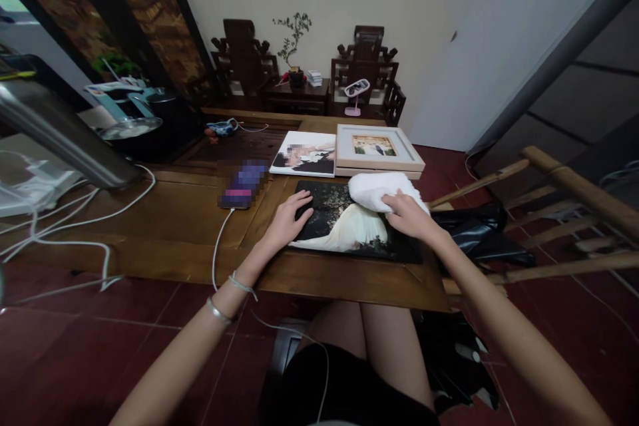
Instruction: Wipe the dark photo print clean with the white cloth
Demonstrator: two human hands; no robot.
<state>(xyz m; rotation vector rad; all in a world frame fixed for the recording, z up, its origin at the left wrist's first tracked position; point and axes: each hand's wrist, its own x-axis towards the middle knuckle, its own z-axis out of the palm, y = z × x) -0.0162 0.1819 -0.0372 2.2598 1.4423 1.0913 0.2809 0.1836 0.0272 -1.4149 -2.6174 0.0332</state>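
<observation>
A dark photo panel with a pale gown in its picture lies flat near the table's front edge. My left hand rests on the panel's left edge, fingers stretched out and holding nothing. In my right hand is a bunched white cloth, which lies over the panel's upper right part. The fingers curl onto the cloth, and the palm side is hidden. Just beyond the panel are a white-edged photo print and a pale framed picture.
Left of the panel lies a blurred phone with a white cable. A metal flask and tangled cords stand further left. A bamboo chair with black bags is at the right. A pink mirror stands behind the frames.
</observation>
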